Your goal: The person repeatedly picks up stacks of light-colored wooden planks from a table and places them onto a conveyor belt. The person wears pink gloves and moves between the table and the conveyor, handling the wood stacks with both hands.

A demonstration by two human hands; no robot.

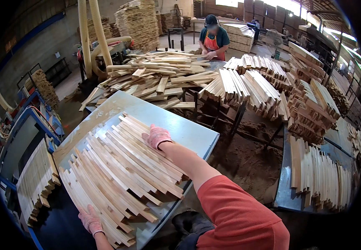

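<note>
A layer of pale wooden strips [118, 166] lies side by side on a light blue metal-topped table [188, 125], their near ends uneven. My right hand [157, 136], in a pinkish work glove, rests at the right side of the layer toward its far end, fingers spread on the wood. At the near left, my left hand [91, 221] touches the outermost strips, its gloved fingers apart. Neither hand is wrapped around a single strip. Parts of the fingers of both hands are hidden from this angle.
Beyond the table is a loose heap of wooden pieces [159, 79]. A co-worker in an orange apron [216, 46] handles wood behind it. Stacked strips [247, 89] stand to the right, with more on a side table [320, 175]. A blue-framed machine [26, 129] holds strips at left.
</note>
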